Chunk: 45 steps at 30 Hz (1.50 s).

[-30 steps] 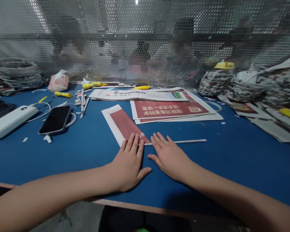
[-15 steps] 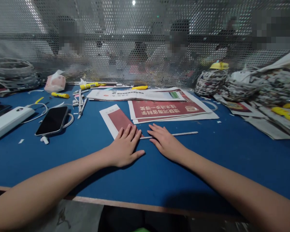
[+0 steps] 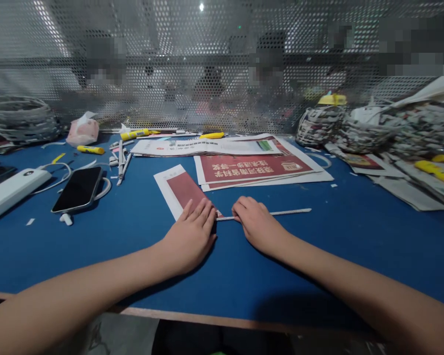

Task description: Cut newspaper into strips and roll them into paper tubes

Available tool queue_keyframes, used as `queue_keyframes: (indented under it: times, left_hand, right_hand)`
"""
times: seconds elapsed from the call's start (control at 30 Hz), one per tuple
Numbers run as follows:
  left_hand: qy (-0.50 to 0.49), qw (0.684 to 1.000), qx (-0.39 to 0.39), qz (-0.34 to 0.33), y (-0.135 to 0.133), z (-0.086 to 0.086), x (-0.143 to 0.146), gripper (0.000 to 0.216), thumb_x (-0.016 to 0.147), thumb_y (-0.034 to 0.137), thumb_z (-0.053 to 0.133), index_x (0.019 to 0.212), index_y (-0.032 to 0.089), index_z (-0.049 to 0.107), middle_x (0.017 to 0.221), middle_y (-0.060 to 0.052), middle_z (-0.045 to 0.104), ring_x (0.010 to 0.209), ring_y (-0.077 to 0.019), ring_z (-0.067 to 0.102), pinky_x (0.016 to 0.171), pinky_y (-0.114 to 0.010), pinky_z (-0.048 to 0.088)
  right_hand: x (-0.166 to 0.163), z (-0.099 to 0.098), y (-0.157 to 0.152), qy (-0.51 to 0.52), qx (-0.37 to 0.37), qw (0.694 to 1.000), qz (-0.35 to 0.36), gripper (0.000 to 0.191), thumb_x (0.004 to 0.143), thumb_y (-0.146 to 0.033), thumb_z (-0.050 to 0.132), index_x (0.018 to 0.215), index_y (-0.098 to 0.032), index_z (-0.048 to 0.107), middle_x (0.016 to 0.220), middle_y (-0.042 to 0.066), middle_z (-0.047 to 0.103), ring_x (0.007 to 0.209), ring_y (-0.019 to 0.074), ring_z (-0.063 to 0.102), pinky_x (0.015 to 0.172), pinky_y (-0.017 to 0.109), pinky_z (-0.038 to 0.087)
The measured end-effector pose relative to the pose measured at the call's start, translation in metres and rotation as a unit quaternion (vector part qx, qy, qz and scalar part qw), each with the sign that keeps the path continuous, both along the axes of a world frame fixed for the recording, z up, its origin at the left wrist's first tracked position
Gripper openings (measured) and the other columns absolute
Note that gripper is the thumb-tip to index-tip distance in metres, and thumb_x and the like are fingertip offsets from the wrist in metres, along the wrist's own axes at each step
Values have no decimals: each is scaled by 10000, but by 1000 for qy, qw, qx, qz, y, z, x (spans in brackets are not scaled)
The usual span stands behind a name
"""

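A red and white paper strip (image 3: 187, 190) lies slantwise on the blue table, its near end rolled into a thin white paper tube (image 3: 292, 212) that runs off to the right. My left hand (image 3: 190, 236) rests on the near end of the strip with fingers stretched out and laid flat; its thumb is tucked low and partly hidden. Just right of it, my right hand (image 3: 257, 222) has its fingers curled down and closed round the tube. A short piece of tube shows between the two hands, and the far end sticks out past the right one.
Behind the strip lie red printed sheets (image 3: 244, 170) and folded newspaper (image 3: 200, 147). On the left are a phone (image 3: 77, 189), a white power bank (image 3: 15, 192) and loose paper tubes (image 3: 122, 165). Woven paper baskets (image 3: 320, 125) stand at the right, before a perforated metal screen (image 3: 177, 98).
My right hand's fingers have curled from outstretched to closed round the tube. My left thumb has drawn in toward the palm. The view has shifted slightly.
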<state>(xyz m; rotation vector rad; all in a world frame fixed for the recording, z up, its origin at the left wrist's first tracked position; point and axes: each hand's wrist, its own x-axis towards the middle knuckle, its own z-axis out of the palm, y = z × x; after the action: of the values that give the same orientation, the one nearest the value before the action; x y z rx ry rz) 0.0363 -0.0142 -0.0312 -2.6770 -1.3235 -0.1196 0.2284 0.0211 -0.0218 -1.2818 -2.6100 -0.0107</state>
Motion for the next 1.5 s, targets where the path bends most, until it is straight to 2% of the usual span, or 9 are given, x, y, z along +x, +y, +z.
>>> queue_keyframes:
  times: [0.4, 0.57, 0.7, 0.9, 1.07, 1.2, 1.33, 1.43, 1.5]
  left_hand:
    - [7, 1000, 3, -9, -34, -3, 7, 573, 896, 380, 315, 1285, -32, 399, 1331, -231, 362, 1245, -321, 329, 998, -400, 354]
    - [2, 999, -38, 4, -33, -2, 7, 612, 898, 417, 301, 1329, -16, 330, 1370, -221, 305, 1282, -316, 253, 1029, -408, 305]
    - [-21, 997, -72, 11, -26, 0, 6, 674, 899, 498, 256, 1362, 9, 267, 1416, -196, 215, 1317, -310, 151, 1053, -446, 241]
    - [-22, 990, -135, 20, -4, 9, 2, 731, 891, 543, 240, 1389, 12, 170, 1443, -181, 108, 1334, -292, 60, 1077, -454, 156]
    - [-23, 989, -147, 15, 14, 7, -3, 723, 899, 543, 192, 1400, 28, 107, 1454, -151, 33, 1337, -267, -28, 1085, -451, 87]
    - [-35, 989, -142, 19, 24, 4, -5, 710, 899, 546, 176, 1401, 47, 127, 1459, -142, 59, 1341, -269, -17, 1078, -475, 77]
    - [-50, 990, -126, 22, 29, 0, -5, 586, 930, 425, 224, 1386, 57, 205, 1453, -158, 152, 1340, -297, 64, 1051, -519, 141]
    - [-72, 994, -83, 21, 34, -5, -7, 432, 928, 211, 251, 1326, 78, 352, 1407, -181, 284, 1302, -338, 214, 987, -559, 242]
    - [-98, 994, -50, -6, 38, -7, -9, 388, 903, 118, 265, 1224, 100, 482, 1295, -171, 435, 1213, -307, 369, 938, -514, 330]
  right_hand:
    - [-6, 14, -35, -200, 96, 975, -10, 220, 744, -28, 433, 839, -146, 593, 826, 80, 593, 759, 238, 525, 668, 370, 372]
    - [-8, 15, -45, -225, 128, 966, 5, 295, 747, -25, 396, 891, -110, 639, 744, 93, 639, 719, 226, 584, 873, 484, 355]
    - [-10, 11, -47, -258, 92, 962, -8, 412, 793, -58, 325, 1120, -49, 575, 1016, 199, 630, 930, 288, 589, 955, 566, 283]
    - [-12, 9, -35, -306, -30, 950, -49, 529, 829, -98, 297, 1355, -40, 305, 1367, 215, 294, 1254, 360, 277, 967, 619, 231]
    - [-5, 9, -17, -248, -98, 961, -72, 532, 898, -274, 272, 1403, -136, 172, 1446, 100, 113, 1301, 366, 69, 984, 626, 179]
    - [4, 5, -4, -153, -130, 978, -54, 560, 900, -400, 240, 1410, -181, 163, 1460, 62, 109, 1309, 355, 43, 986, 623, 179]
    - [7, -3, 4, -73, -85, 993, -40, 457, 901, -280, 259, 1328, -178, 387, 1412, 93, 307, 1307, 305, 187, 987, 584, 220]
    - [7, -7, 8, 7, -17, 1000, -2, 312, 872, -165, 319, 1059, -160, 569, 1228, 102, 524, 1216, 241, 365, 978, 493, 279]
    - [6, -6, 11, 44, 0, 999, 21, 226, 852, -123, 348, 889, -158, 568, 1089, 100, 584, 1124, 224, 433, 928, 440, 331]
